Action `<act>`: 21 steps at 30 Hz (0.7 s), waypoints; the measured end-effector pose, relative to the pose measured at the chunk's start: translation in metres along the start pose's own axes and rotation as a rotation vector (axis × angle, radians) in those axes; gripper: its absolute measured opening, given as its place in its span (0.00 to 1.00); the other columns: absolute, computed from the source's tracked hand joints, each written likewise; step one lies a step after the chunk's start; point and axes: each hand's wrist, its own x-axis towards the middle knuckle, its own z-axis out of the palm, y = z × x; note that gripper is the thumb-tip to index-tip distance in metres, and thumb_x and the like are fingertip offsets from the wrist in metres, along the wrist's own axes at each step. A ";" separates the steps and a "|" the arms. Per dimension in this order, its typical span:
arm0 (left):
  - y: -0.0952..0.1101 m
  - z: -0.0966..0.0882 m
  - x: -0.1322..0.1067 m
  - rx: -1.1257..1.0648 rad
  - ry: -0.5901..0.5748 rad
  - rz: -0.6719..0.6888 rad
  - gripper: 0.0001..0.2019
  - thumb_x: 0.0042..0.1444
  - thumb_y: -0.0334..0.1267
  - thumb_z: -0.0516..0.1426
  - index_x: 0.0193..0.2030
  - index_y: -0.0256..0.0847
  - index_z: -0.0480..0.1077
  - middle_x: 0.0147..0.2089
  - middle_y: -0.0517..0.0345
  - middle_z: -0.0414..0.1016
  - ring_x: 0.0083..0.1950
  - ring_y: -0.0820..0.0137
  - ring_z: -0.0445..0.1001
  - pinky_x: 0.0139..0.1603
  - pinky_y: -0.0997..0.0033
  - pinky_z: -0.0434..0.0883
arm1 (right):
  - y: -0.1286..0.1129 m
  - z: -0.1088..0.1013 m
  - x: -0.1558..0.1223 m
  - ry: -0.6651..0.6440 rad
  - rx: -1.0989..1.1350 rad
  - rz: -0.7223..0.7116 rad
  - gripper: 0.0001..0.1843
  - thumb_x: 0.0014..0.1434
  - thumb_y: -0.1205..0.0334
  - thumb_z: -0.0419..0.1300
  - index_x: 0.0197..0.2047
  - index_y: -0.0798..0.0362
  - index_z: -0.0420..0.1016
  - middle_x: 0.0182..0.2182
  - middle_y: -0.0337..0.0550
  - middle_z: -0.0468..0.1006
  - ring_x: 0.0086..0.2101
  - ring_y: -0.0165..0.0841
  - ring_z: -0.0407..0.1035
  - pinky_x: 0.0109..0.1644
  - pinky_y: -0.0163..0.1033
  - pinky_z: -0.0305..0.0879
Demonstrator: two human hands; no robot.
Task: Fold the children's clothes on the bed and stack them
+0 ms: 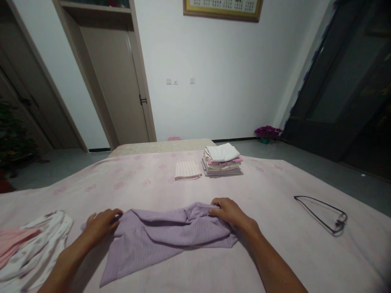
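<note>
A lilac ribbed garment (159,240) lies partly folded on the pink bedspread (269,191) in front of me. My left hand (102,223) grips its left edge with curled fingers. My right hand (227,211) pinches the cloth at its upper right edge. A fold of the fabric runs between the two hands.
A stack of folded clothes (222,159) and a folded striped piece (187,169) sit farther back on the bed. A black wire hanger (324,213) lies to the right. White patterned and pink garments (30,244) are heaped at the left edge. Doors, a wall and grey floor lie beyond.
</note>
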 end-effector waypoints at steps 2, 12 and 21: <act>0.002 -0.010 0.000 -0.055 0.047 0.050 0.17 0.60 0.39 0.49 0.51 0.45 0.75 0.48 0.51 0.80 0.49 0.60 0.77 0.54 0.59 0.67 | 0.009 -0.002 0.004 0.039 0.137 0.008 0.15 0.56 0.50 0.61 0.31 0.53 0.78 0.29 0.41 0.80 0.33 0.34 0.70 0.35 0.35 0.58; 0.037 -0.040 0.016 -0.230 0.568 0.015 0.26 0.61 0.47 0.48 0.64 0.39 0.66 0.59 0.44 0.70 0.61 0.53 0.69 0.61 0.55 0.66 | 0.080 -0.006 0.010 0.434 0.868 0.280 0.19 0.41 0.45 0.69 0.29 0.52 0.77 0.29 0.45 0.81 0.36 0.43 0.74 0.44 0.44 0.69; 0.077 -0.014 -0.036 -0.506 0.143 0.133 0.20 0.59 0.55 0.55 0.49 0.46 0.75 0.49 0.53 0.78 0.51 0.59 0.76 0.51 0.65 0.70 | 0.087 -0.019 -0.008 0.154 0.755 0.219 0.32 0.41 0.52 0.72 0.49 0.58 0.78 0.43 0.53 0.82 0.43 0.47 0.76 0.48 0.48 0.71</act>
